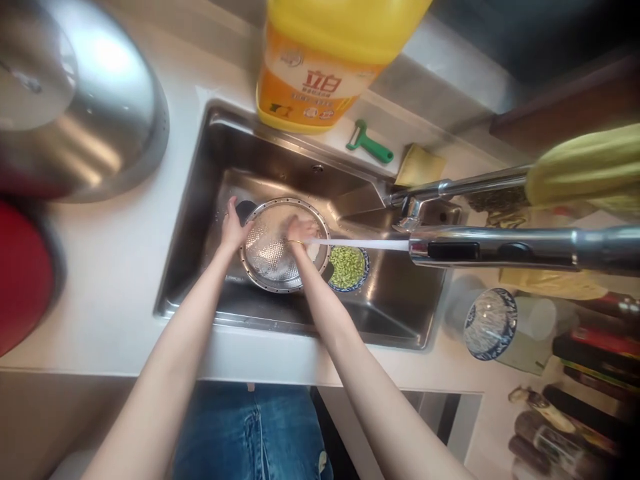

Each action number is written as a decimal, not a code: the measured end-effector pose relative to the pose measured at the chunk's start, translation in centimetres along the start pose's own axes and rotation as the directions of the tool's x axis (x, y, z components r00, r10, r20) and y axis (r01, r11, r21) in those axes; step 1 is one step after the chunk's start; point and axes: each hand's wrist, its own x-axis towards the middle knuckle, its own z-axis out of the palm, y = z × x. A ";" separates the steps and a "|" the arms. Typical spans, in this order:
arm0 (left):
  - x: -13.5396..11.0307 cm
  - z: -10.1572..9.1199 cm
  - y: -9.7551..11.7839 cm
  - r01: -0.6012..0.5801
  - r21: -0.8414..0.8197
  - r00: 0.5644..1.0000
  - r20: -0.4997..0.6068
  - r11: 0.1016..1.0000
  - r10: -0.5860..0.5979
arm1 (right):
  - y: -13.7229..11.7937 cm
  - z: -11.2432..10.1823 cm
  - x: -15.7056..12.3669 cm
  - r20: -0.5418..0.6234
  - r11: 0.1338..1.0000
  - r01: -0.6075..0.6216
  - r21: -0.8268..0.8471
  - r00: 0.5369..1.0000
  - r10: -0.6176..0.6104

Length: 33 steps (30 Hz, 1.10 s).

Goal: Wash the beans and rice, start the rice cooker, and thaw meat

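Observation:
A round perforated metal strainer basket (273, 250) sits in the sink (395, 293). My left hand (233, 230) is at its left rim, thumb against the edge and fingers along the outside, gripping it. My right hand (301, 230) is inside the basket under running water, fingers apart and somewhat blurred; nothing shows in its grasp. The stream comes from the faucet (465, 248) on the right. Something pale lies beside the right hand, its kind unclear. A blue-and-white bowl of green beans (348, 268) stands just right of the strainer.
Behind the sink stand a large yellow detergent jug (320, 80), a green peeler (370, 143) and a yellow sponge (419, 167). Right of the sink is a patterned bowl (491, 325). A shiny metal appliance (115, 100) and a red object (23, 277) occupy the left counter.

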 end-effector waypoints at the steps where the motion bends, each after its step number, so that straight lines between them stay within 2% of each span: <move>1: 0.1 0.0 -0.3 -0.008 -0.004 1.000 0.004 1.000 0.008 | -0.9 1.0 0.0 -0.010 0.999 -0.039 -0.008 0.999 0.039; 3: 0.2 0.1 -0.6 -0.011 -0.005 1.000 0.013 1.000 0.011 | -1.8 2.7 -1.0 0.004 0.999 -0.012 -0.030 1.000 0.012; 5: 0.3 0.1 -0.8 -0.015 -0.001 1.000 0.021 1.000 0.015 | -1.2 3.7 -2.7 0.036 0.984 0.165 -0.065 0.986 -0.163; 7: 0.3 0.2 -0.8 -0.028 -0.001 0.999 0.019 1.000 0.028 | 0.6 4.0 -4.5 0.132 0.913 0.390 -0.117 0.918 -0.375; 8: 0.2 0.2 -0.8 -0.033 0.000 0.999 0.015 0.999 0.033 | 1.9 4.0 -5.1 0.207 0.850 0.510 -0.132 0.853 -0.480; 9: 0.2 0.2 -0.7 -0.035 0.003 0.999 0.011 0.999 0.035 | 3.2 3.8 -5.6 0.291 0.769 0.626 -0.129 0.765 -0.575; 10: 0.2 0.2 -0.7 -0.035 0.008 0.999 0.007 0.999 0.034 | 4.4 3.6 -5.8 0.373 0.675 0.730 -0.104 0.658 -0.654; 12: 0.2 0.2 -0.6 -0.033 0.014 0.999 -0.002 0.999 0.033 | 6.1 3.2 -5.6 0.500 0.443 0.896 -0.017 0.392 -0.772; 13: 0.2 0.2 -0.7 -0.035 0.016 0.999 -0.005 0.999 0.035 | 6.4 3.2 -5.1 0.539 0.325 0.945 0.032 0.258 -0.802; 14: 0.2 0.2 -0.7 -0.039 0.017 0.999 -0.006 0.999 0.039 | 6.3 3.2 -4.4 0.565 0.227 0.971 0.074 0.146 -0.812; 15: 0.2 0.2 -0.8 -0.042 0.017 0.999 -0.003 0.999 0.043 | 5.8 3.3 -3.6 0.579 0.157 0.982 0.105 0.068 -0.813; 16: 0.2 0.2 -0.9 -0.046 0.017 0.999 0.002 0.999 0.046 | 5.1 3.3 -2.6 0.582 0.119 0.986 0.120 0.027 -0.813; 17: 0.2 0.2 -0.9 -0.049 0.018 0.999 0.008 0.999 0.048 | 4.3 3.3 -1.6 0.575 0.109 0.987 0.120 0.021 -0.818; 18: 0.2 0.2 -1.0 -0.050 0.018 0.999 0.014 0.999 0.050 | 3.5 3.1 -0.5 0.563 0.118 0.987 0.109 0.037 -0.825; 20: 0.3 0.2 -1.1 -0.047 0.017 0.999 0.022 0.999 0.046 | 2.2 2.4 1.4 0.543 0.167 0.984 0.068 0.104 -0.834; 21: 0.3 0.2 -1.1 -0.041 0.018 0.999 0.026 0.999 0.041 | 2.0 1.9 2.1 0.537 0.212 0.977 0.035 0.160 -0.828; 22: 0.3 0.2 -1.1 -0.035 0.020 0.999 0.031 0.999 0.034 | 2.0 1.3 2.6 0.531 0.278 0.961 -0.007 0.239 -0.813; 23: 0.3 0.1 -1.1 -0.030 0.022 0.999 0.035 0.999 0.029 | 2.3 0.7 2.8 0.521 0.362 0.930 -0.057 0.337 -0.784; 26: 0.2 0.1 -1.0 -0.024 0.015 0.999 0.041 1.000 0.023 | 3.9 -0.3 1.4 0.421 0.652 0.729 -0.210 0.669 -0.612; 27: 0.2 0.1 -1.0 -0.024 0.008 0.999 0.041 1.000 0.024 | 4.5 -0.3 0.3 0.377 0.728 0.640 -0.246 0.755 -0.537; 28: 0.2 0.1 -0.9 -0.025 0.002 0.999 0.039 1.000 0.025 | 5.0 -0.2 -0.9 0.343 0.788 0.554 -0.270 0.820 -0.459; 29: 0.2 0.2 -0.9 -0.024 -0.002 0.999 0.037 1.000 0.024 | 5.5 0.1 -2.4 0.334 0.830 0.479 -0.285 0.861 -0.383; 30: 0.2 0.2 -0.8 -0.022 -0.003 0.999 0.033 1.000 0.022 | 5.9 0.4 -3.9 0.359 0.853 0.432 -0.294 0.877 -0.321; 31: 0.1 0.2 -0.8 -0.019 -0.002 0.999 0.029 1.000 0.019 | 6.1 0.8 -5.5 0.411 0.859 0.417 -0.297 0.868 -0.280; 33: 0.1 0.2 -0.6 -0.013 0.000 1.000 0.021 1.000 0.013 | 6.1 1.3 -8.3 0.551 0.839 0.471 -0.272 0.791 -0.266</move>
